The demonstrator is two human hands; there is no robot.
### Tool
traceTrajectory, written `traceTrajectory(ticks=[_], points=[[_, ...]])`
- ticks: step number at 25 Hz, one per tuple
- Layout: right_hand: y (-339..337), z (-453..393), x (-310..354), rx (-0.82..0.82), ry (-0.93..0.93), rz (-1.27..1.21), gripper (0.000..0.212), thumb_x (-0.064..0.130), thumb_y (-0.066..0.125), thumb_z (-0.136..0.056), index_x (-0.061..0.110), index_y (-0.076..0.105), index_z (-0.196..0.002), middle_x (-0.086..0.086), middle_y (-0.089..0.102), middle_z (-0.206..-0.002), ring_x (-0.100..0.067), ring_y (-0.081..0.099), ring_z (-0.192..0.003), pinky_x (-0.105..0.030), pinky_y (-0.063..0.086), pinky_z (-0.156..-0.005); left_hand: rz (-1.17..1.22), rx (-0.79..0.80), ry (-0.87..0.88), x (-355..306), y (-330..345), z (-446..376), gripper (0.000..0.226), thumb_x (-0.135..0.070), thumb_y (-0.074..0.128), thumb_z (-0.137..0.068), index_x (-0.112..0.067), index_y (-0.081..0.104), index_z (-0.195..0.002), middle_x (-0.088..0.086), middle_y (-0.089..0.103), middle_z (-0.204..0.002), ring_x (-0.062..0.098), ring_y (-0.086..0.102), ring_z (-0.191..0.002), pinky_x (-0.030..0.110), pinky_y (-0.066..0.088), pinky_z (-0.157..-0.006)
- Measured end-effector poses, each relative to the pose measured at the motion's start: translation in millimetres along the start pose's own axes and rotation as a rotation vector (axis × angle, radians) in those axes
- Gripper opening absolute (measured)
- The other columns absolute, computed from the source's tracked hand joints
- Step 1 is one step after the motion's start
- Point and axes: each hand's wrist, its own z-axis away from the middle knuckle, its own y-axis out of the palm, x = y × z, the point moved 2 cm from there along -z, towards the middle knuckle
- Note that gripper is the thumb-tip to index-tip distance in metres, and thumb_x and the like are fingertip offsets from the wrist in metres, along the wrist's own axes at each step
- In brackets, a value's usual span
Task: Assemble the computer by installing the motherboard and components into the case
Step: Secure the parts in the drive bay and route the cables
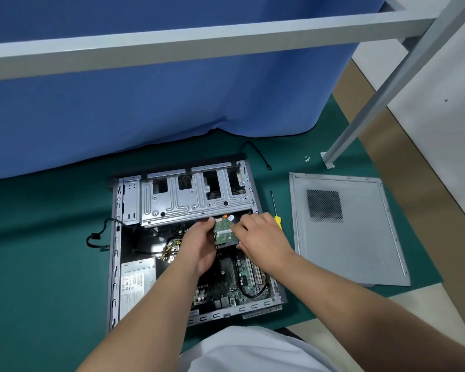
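Observation:
An open grey computer case (115,251) lies on its side on the green mat. Inside it sit the motherboard (226,285) and a power supply (137,280). A hard drive (224,232), green circuit board facing up, hangs just below the metal drive cage (193,200). My left hand (199,245) grips the drive's left edge, thumb at its top corner. My right hand (261,237) holds the drive's right edge with curled fingers. Orange and white connectors show just above the drive.
The removed side panel (360,237) lies flat to the right of the case. A yellow-handled screwdriver (275,210) rests between them. Small screws (307,158) lie near a frame leg (328,159). A black cable (97,237) loops out at the case's left. A blue curtain hangs behind.

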Motion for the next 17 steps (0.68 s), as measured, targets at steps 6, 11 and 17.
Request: traceTrajectory(ticks=[6, 11, 17], points=[[-6.3, -17.9, -16.9, -0.061, 0.031, -0.066, 0.034, 0.036, 0.074, -0.090, 0.012, 0.064, -0.112, -0.005, 0.057, -0.113, -0.026, 0.054, -0.105, -0.040, 0.047, -0.088, 0.009, -0.009, -0.033, -4.7, 2.8, -1.6, 0.007, -0.005, 0.057, -0.098, -0.002, 0.063, -0.097, 0.007, 0.073, -0.071, 0.017, 0.073, -0.065, 0.033, 0.063, -0.070], [-12.3, -44.8, -22.2, -0.065, 0.116, -0.162, 0.036, 0.031, 0.077, -0.089, 0.010, 0.059, -0.112, -0.006, 0.054, -0.116, -0.025, 0.057, -0.102, -0.037, 0.054, -0.078, 0.174, -0.053, -0.030, -7.6, -2.0, -6.6, 0.001, 0.004, 0.061, -0.095, 0.003, 0.062, -0.095, 0.019, 0.065, -0.092, 0.028, 0.069, -0.093, 0.036, 0.063, -0.085], [-7.4, -56.7, -27.8, -0.036, 0.118, -0.150, 0.042, 0.038, 0.076, -0.089, 0.012, 0.062, -0.119, -0.004, 0.057, -0.123, -0.024, 0.059, -0.108, -0.037, 0.056, -0.067, 0.161, -0.043, -0.041, -7.8, -2.6, -4.2, 0.009, 0.002, 0.059, -0.098, 0.006, 0.061, -0.105, 0.026, 0.068, -0.108, 0.032, 0.069, -0.109, 0.037, 0.061, -0.090]])
